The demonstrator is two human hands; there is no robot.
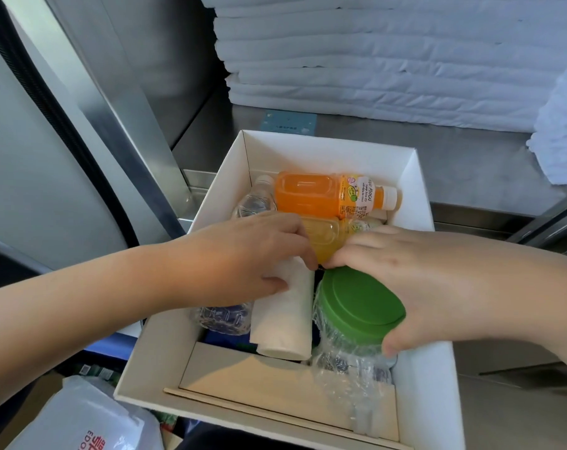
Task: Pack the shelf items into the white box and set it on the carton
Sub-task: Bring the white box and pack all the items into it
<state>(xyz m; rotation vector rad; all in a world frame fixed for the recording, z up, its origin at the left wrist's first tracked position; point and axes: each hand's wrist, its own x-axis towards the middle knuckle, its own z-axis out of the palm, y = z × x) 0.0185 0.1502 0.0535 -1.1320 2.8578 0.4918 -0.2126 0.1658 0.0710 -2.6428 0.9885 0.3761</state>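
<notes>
The white box (420, 186) stands open on a steel shelf, partly over its front edge. Inside lie an orange juice bottle (324, 193), a yellow juice bottle (327, 235) below it, a clear water bottle (256, 198) at the far left, a white rolled cloth (287, 316), a crinkled clear bottle (222, 316) and a bubble-wrapped jar with a green lid (357, 303). My left hand (246, 254) rests over the top of the rolled cloth, fingers curled around it. My right hand (438, 274) grips the green lid, thumb at its near edge.
A stack of folded white towels (389, 53) fills the back of the steel shelf (470, 167). A crumpled white cloth (561, 138) sits at the right. A blue card (288, 122) lies behind the box. A white plastic bag (87, 423) lies below at the left.
</notes>
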